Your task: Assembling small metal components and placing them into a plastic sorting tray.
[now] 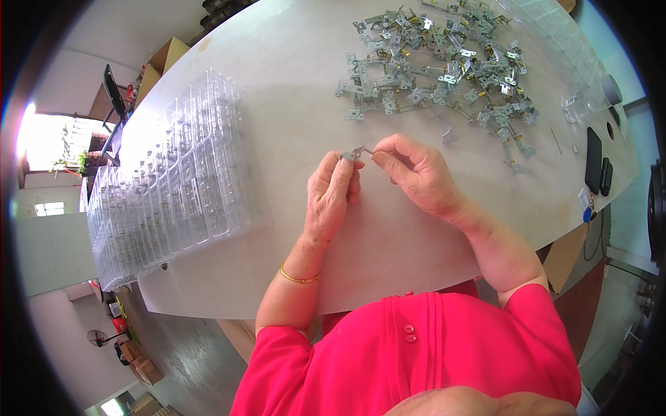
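Observation:
Above the middle of the table, my left hand (333,187) pinches one end of a small silvery metal bracket (359,151) between thumb and fingers. My right hand (418,173) grips the thin other end of that piece with thumb and forefinger, just to the right. The part's exact shape is partly covered by my fingers. Beyond my hands lies a loose pile of similar metal brackets (444,76), some with brass-coloured bits. A single bracket (449,133) rests a little apart on the pile's near side.
Stacked clear plastic trays (173,173) filled with metal parts stand on the table (284,83) at left. More clear trays (548,35) lie at the far right. Along the right edge are a clear jar (590,100), a black phone (593,161) and keys with a blue tag (588,211).

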Action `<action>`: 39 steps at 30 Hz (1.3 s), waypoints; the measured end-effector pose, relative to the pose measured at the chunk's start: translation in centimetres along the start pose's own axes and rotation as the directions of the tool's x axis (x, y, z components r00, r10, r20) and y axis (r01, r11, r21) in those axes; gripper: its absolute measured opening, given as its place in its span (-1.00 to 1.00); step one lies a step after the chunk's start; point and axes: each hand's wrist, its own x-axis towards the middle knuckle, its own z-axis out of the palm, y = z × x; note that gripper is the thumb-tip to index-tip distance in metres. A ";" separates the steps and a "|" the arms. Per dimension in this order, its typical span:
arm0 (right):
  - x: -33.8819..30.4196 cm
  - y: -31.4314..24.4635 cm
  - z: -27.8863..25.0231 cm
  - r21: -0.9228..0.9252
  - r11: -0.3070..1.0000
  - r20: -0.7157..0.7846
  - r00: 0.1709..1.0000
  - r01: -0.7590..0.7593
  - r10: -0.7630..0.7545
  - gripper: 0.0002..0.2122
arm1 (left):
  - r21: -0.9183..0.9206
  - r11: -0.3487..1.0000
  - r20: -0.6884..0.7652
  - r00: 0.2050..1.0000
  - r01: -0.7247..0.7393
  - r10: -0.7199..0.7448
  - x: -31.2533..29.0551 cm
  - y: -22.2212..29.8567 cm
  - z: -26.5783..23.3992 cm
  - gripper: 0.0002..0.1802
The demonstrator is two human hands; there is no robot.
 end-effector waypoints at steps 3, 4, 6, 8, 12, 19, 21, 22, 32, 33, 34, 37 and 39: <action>0.0 0.0 -0.1 -0.021 1.000 0.000 1.000 -0.005 0.005 -0.92 | 0.121 0.991 -0.024 0.998 -0.056 0.059 0.0 -0.2 0.1 -0.70; 0.0 0.0 -0.1 -0.023 1.000 -0.001 1.000 -0.007 0.007 -0.92 | 0.119 0.991 -0.024 0.998 -0.055 0.058 0.0 -0.2 0.1 -0.70; 0.0 0.1 -0.1 -0.061 0.998 -0.007 1.000 0.012 -0.013 -0.92 | 0.315 0.936 -0.033 0.984 -0.158 0.177 -0.1 0.0 0.0 -0.75; -0.1 0.0 0.0 -0.065 0.998 0.009 1.000 0.018 -0.017 -0.93 | 0.417 0.872 -0.008 0.959 -0.256 0.285 -0.1 -0.6 -0.1 -0.80; -0.1 -1.1 -0.3 0.024 0.994 0.057 0.993 -0.105 0.103 -0.91 | 0.592 0.680 0.092 0.875 -0.432 0.475 0.0 -0.9 0.3 -0.96; 0.2 -1.0 -1.2 0.266 0.927 0.186 0.957 -0.266 0.221 -0.85 | 0.608 0.588 0.176 0.813 -0.533 0.555 0.4 -1.3 0.4 -0.97; 0.2 -0.4 -1.2 0.170 0.964 0.180 0.968 -0.206 0.175 -0.86 | 0.621 0.544 0.200 0.786 -0.564 0.586 0.4 -1.1 0.8 -0.89; 0.3 -0.2 -1.1 0.170 0.964 0.182 0.968 -0.206 0.175 -0.86 | 0.623 0.544 0.198 0.786 -0.562 0.585 0.3 -1.0 0.9 -0.89; 0.6 0.3 -0.8 0.268 0.962 0.042 0.997 0.050 -0.063 -0.86 | 0.708 0.485 0.136 0.772 -0.514 0.620 0.1 -1.4 1.2 -0.86; 0.7 0.2 -0.9 0.252 0.968 0.072 0.997 0.001 -0.020 -0.85 | 0.737 0.506 0.059 0.789 -0.448 0.612 0.1 -1.4 1.1 -0.85; 0.6 -0.1 -1.0 0.251 0.968 0.069 0.997 0.001 -0.019 -0.85 | 0.735 0.507 0.061 0.789 -0.450 0.612 0.2 -1.4 1.0 -0.85; 0.5 -0.6 -1.0 0.197 0.967 0.166 0.977 -0.163 0.131 -0.86 | 0.745 0.468 0.085 0.764 -0.475 0.640 0.3 -1.5 0.9 -0.86; 0.4 -0.4 -1.1 0.200 0.960 0.177 0.971 -0.198 0.164 -0.87 | 0.721 0.460 0.130 0.754 -0.517 0.643 0.3 -1.4 1.3 -0.85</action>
